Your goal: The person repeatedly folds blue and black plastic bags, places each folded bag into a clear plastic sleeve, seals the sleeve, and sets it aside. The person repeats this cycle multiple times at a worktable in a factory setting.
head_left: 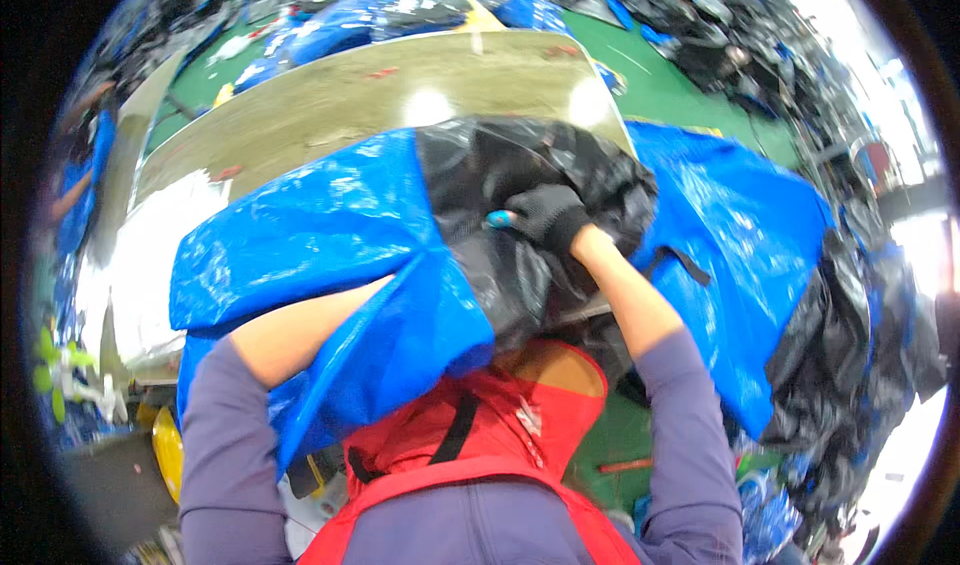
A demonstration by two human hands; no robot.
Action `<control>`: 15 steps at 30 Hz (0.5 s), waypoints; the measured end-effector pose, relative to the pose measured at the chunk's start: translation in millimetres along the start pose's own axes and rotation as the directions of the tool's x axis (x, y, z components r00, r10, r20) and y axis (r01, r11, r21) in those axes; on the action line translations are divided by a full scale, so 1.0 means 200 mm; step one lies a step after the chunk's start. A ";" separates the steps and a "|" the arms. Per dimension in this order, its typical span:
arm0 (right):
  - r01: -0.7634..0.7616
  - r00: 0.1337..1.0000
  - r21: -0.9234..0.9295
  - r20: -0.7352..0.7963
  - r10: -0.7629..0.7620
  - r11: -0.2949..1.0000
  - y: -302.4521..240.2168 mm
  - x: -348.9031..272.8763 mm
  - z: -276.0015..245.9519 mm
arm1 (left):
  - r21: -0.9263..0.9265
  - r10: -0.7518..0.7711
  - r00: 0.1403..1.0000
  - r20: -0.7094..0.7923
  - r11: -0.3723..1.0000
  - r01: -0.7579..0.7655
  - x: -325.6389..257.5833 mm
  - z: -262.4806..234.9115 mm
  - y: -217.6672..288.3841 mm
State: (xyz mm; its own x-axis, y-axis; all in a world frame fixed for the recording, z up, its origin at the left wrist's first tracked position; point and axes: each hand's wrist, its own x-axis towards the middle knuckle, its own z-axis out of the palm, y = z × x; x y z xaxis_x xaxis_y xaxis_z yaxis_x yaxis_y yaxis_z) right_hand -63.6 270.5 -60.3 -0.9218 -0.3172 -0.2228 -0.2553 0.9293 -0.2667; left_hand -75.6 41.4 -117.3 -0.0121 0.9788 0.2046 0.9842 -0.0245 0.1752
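Note:
A glossy blue and black tarpaulin [330,200] lies bunched over the table's near side, its black part [500,285] in the middle. My left forearm runs inside a fold of the blue part, which hides my left hand and its fingers. On the black part rests my right hand [548,215], in a dark glove with a blue tip on one digit. Its fingers look curled onto the black material, though dark on dark blurs their outline. More blue sheet [730,255] with a black strap hangs to the right of my right forearm.
The pale tabletop [330,105] reaches beyond the tarpaulin, with small red marks. Heaps of blue and black sheeting [370,20] lie on the green floor [655,80]. More black sheeting [830,325] is piled at the right. Another person's arm [75,200] shows at the far left.

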 end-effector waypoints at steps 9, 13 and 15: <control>-0.118 0.900 0.140 -0.404 0.165 0.983 0.26 0.00 0.33 | -0.523 -0.814 0.332 0.477 0.041 0.851 -2.09 -0.60 0.64; -0.171 0.911 0.107 -0.362 0.198 0.979 0.21 0.02 0.30 | -0.230 -0.888 0.069 0.455 -0.043 0.972 -2.34 -0.57 0.91; -0.164 0.890 0.067 -0.421 0.177 0.984 0.18 0.01 0.27 | -0.030 -0.955 0.293 0.040 0.292 0.956 -2.26 -0.42 0.89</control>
State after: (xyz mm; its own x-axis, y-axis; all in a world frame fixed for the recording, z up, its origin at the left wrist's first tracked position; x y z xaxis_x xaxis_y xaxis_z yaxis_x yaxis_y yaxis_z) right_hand -58.4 293.5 -121.4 -0.9880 -0.0382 0.1495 -0.0807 0.9538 -0.2893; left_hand 89.5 -421.7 -97.1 -0.9366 0.3187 -0.1457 0.2708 0.9222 0.2760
